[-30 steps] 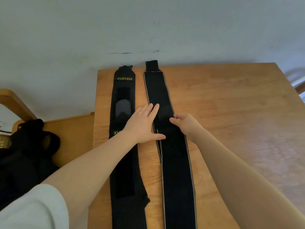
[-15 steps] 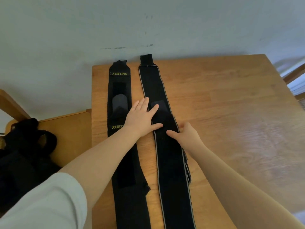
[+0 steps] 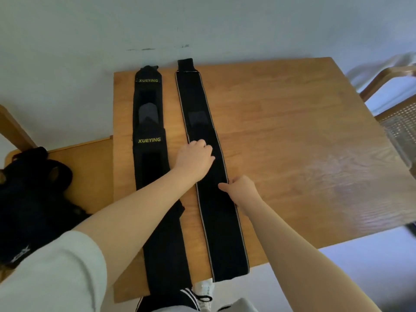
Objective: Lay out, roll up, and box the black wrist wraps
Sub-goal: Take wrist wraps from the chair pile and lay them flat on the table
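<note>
Sliding nearer since 0.5 s ago, left hand (image 3: pixel 194 161) curled on right wrist wrap (image 3: pixel 210 176), no longer flat | right hand (image 3: pixel 242 190) pinched its edge | left wrap (image 3: pixel 149 140) flat alongside | wooden table (image 3: pixel 292 143), pale wall (image 3: pixel 202 23), chair (image 3: pixel 396 104)
</note>
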Motion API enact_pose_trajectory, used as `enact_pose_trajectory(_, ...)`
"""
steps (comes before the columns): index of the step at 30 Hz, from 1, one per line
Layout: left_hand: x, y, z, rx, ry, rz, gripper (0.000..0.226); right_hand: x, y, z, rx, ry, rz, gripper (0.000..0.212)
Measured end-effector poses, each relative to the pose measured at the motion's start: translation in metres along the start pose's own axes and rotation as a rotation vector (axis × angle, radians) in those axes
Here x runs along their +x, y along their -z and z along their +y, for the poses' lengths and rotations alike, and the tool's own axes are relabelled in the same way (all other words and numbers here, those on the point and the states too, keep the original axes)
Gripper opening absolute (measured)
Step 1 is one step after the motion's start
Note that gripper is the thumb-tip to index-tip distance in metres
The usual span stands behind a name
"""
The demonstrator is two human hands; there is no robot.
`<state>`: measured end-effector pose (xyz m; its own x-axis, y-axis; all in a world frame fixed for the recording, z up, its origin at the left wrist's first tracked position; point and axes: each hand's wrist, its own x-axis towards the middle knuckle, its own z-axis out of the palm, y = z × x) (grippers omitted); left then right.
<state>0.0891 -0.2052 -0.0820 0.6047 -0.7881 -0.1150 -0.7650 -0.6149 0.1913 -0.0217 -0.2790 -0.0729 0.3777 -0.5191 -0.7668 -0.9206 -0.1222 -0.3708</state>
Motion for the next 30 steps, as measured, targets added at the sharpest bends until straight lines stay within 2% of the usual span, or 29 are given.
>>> enact_pose_trajectory(1,-0.009,-0.005,0.002,-0.006,-0.006,-0.045,0.043,-0.003,-0.003,-0.001,-0.129,0.037,0.062,0.033)
enact_pose_trajectory(3,-0.019,-0.008,0.0,0.008,-0.014,-0.11,0.056,-0.013,-0.009,0.003,-0.442,0.203,0.3,0.036)
enact_pose_trajectory(4,-0.022,-0.008,-0.003,0.009,-0.017,-0.154,0.063,-0.018,-0.011,0.009,-0.561,0.369,0.428,0.038)
enact_pose_trajectory(5,-0.023,-0.007,-0.005,0.009,-0.018,-0.213,0.071,-0.021,-0.014,0.017,-0.652,0.568,0.48,0.042)
enact_pose_trajectory(7,-0.024,-0.007,-0.009,0.032,-0.043,-0.324,0.083,-0.025,-0.021,0.038,-0.752,0.857,0.358,0.055)
enact_pose_trajectory(8,-0.025,-0.009,-0.011,0.059,-0.06,-0.359,0.089,-0.024,-0.024,0.047,-0.758,0.869,0.257,0.059)
enact_pose_trajectory(10,-0.027,-0.013,-0.012,0.102,-0.068,-0.403,0.103,-0.02,-0.026,0.061,-0.795,0.777,0.127,0.068)
enact_pose_trajectory(14,-0.028,-0.02,-0.012,0.146,-0.054,-0.375,0.115,-0.014,-0.029,0.066,-0.911,0.735,0.146,0.076)
enact_pose_trajectory(19,-0.04,-0.011,-0.004,0.163,-0.003,-0.236,0.105,-0.023,-0.016,0.043,-0.863,0.691,0.113,0.063)
enact_pose_trajectory(23,-0.096,0.014,-0.008,-0.062,0.03,0.128,0.055,-0.044,-0.014,0.038,-0.74,0.773,0.207,0.052)
enact_pose_trajectory(26,-0.149,0.032,-0.042,-0.147,0.089,0.164,0.04,-0.067,-0.039,0.024,-0.691,0.942,0.294,0.046)
enact_pose_trajectory(30,-0.205,0.043,-0.118,-0.214,0.283,0.148,0.036,-0.101,-0.098,-0.034,-0.488,1.05,0.154,0.037)
